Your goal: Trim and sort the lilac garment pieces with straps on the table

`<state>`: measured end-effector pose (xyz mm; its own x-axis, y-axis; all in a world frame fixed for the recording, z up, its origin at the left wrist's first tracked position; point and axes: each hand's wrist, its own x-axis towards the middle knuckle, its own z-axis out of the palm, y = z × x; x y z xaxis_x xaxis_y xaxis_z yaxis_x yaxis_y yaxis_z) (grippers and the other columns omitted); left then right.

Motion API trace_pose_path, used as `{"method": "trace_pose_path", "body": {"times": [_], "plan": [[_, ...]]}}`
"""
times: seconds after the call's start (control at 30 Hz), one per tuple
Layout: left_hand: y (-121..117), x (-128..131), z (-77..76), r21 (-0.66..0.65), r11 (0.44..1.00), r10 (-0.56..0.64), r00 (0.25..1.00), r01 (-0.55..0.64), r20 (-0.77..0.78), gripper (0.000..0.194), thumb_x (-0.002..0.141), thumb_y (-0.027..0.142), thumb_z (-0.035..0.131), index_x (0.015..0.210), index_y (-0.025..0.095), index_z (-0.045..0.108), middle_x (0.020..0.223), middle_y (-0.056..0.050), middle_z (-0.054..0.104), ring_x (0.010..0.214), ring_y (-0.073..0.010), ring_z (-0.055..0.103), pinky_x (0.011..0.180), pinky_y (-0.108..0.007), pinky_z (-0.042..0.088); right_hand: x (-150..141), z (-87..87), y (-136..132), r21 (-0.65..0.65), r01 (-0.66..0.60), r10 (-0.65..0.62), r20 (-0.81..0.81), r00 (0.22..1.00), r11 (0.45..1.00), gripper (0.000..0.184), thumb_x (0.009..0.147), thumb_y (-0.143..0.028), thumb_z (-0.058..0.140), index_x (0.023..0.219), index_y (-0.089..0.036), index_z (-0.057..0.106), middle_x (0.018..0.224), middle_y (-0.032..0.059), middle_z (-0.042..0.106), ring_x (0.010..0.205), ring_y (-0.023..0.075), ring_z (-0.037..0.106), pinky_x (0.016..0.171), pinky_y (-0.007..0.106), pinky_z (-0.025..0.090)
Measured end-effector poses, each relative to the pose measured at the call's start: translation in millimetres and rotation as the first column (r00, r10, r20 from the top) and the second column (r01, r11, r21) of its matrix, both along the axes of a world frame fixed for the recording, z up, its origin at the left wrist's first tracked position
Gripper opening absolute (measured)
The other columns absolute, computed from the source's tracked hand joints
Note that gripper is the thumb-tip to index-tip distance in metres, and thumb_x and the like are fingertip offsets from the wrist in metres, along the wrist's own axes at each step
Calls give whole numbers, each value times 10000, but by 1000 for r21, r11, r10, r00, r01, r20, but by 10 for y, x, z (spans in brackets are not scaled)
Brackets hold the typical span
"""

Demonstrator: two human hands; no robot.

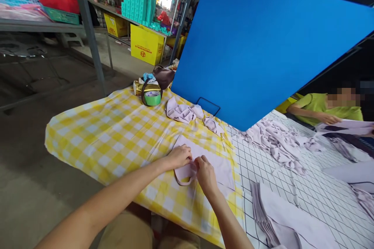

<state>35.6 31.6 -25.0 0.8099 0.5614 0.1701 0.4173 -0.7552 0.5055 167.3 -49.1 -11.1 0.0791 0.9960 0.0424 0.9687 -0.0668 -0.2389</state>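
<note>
A pale lilac fabric piece [223, 163] lies on the yellow checked tablecloth [122, 136] in front of me. My left hand [181, 156] is closed at its near left part, fingers pinching the cloth. Close beside it, my right hand [205, 171] pinches the same fabric, the two sets of fingertips almost meeting. Below the hands, a narrow strip of the fabric curves into a loop with the tablecloth showing through. The exact edge between my fingertips is too small to make out.
A stack of lilac pieces [280, 218] lies at right on the white grid cloth [247, 163]. Scraps [274, 140] heap beyond it. A large blue board [263, 46] leans over the table's far side. Green tape [152, 98] stands far left. A co-worker [315, 109] handles fabric at right.
</note>
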Motion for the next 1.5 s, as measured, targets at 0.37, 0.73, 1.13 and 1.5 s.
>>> {"method": "trace_pose_path", "body": {"times": [0.37, 0.73, 1.13, 1.5], "plan": [[62, 17, 2, -31, 999, -40, 999, 40, 7, 126, 804, 144, 556, 785, 161, 679, 824, -46, 615, 884, -190, 512, 748, -268, 413, 14, 32, 70, -63, -50, 57, 118, 991, 997, 257, 832, -9, 404, 720, -162, 578, 753, 21, 526, 558, 90, 494, 520, 231, 261], [83, 27, -21, -13, 998, -64, 998, 63, -20, 140, 810, 146, 534, 757, 158, 662, 817, -46, 606, 875, -190, 507, 738, -268, 410, -33, 65, 95, -78, -31, 40, 109, 993, 996, 235, 824, -8, 418, 738, -153, 581, 789, 42, 549, 577, 106, 509, 524, 243, 250], [65, -8, -101, -34, 998, -61, 998, 61, 15, 104, 786, 143, 553, 786, 157, 656, 857, -36, 604, 928, -174, 510, 799, -253, 407, -271, 167, -142, -22, 178, -175, -324, 930, 984, 140, 860, -249, 439, 910, -176, 547, 611, -19, 537, 550, 143, 512, 529, 247, 356], [25, -255, 13, -217, 966, -133, 989, 143, 61, 272, 853, 159, 429, 962, 154, 678, 1049, -46, 595, 970, -150, 544, 879, -232, 393, -949, -85, -1271, -386, 359, -307, -916, -260, 850, 470, 601, -392, 762, 1013, -238, 596, 1113, 55, 640, 1095, 202, 517, 835, 266, 434]]}}
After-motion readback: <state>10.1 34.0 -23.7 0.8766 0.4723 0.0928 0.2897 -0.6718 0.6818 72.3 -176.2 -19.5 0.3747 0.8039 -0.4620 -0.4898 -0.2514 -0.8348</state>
